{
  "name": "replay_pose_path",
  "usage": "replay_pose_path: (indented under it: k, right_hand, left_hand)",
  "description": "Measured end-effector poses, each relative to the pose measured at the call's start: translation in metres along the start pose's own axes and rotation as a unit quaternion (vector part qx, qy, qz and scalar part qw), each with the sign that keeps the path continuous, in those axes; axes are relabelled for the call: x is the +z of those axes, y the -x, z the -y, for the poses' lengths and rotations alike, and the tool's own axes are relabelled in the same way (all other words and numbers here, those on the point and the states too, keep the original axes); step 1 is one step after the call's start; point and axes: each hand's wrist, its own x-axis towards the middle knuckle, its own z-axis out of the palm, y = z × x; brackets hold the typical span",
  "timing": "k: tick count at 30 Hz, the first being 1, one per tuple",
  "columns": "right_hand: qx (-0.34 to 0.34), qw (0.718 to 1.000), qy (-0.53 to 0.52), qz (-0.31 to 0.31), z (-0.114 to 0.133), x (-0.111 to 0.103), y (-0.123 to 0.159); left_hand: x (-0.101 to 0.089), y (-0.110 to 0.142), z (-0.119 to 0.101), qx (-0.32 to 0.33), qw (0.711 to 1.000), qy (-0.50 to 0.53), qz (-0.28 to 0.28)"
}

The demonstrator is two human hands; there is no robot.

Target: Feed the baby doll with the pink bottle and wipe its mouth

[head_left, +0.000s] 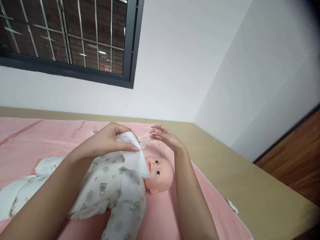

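My left hand point(116, 139) pinches a thin white wipe point(135, 161) between thumb and fingers. The wipe hangs over the doll's upper chest, and its lower end covers part of the chin. Beneath my hands, a bald baby doll point(162, 175) lies on its back, its head toward the right, dressed in white clothes point(102, 190) with a bear print. Beyond the doll's head, my right hand point(166, 137) is raised with fingers apart and slightly curled. Close to those fingertips is a small, clear-and-white packet point(146, 141), partly hidden behind the wipe.
A pink cloth point(160, 213) lies under the doll on a tan table point(225, 170). Behind my left hand stands a clear nipple-shaped item point(94, 130). A crumpled white piece point(233, 206) rests at the cloth's right edge. White walls and a barred window point(95, 40) are behind.
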Motion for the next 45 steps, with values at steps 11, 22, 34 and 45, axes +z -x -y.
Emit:
replay_pose_path:
  k: [11,22,34,45]
  right_hand:
    - [0.125,0.973,-0.187,-0.047,-0.133,-0.025,-0.011]
    - [0.137,0.968,-0.197,-0.069,-0.128,-0.025,-0.012]
    - [0.139,0.969,-0.191,-0.067,-0.131,-0.027,-0.014]
    - [0.127,0.971,-0.196,-0.059,-0.132,-0.027,-0.015]
  left_hand:
    - [0.042,-0.024,0.021,-0.033,0.984,-0.118,0.127]
    - [0.066,-0.026,0.029,-0.052,0.973,-0.171,0.146]
    - [0.062,-0.029,0.03,-0.042,0.97,-0.205,0.122]
    - [0.059,-0.032,0.031,-0.027,0.97,-0.224,0.094]
